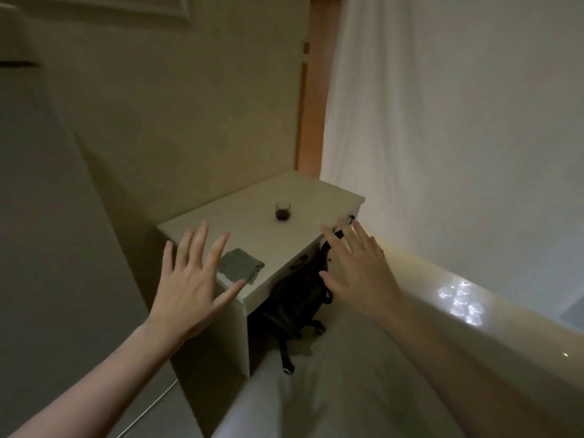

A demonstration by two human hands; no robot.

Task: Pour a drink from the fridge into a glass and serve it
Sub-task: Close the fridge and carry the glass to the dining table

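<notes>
On the desk (303, 197), upright glass (282, 211) (mouth up, dark drink)

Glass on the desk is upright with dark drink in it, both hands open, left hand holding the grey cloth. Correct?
Not quite. The head view shows the left hand empty, fingers spread, held in the air in front of the grey cloth, which lies flat near the desk corner. The rest stands: the glass is upright with dark drink in it, and the right hand is open too.
</notes>
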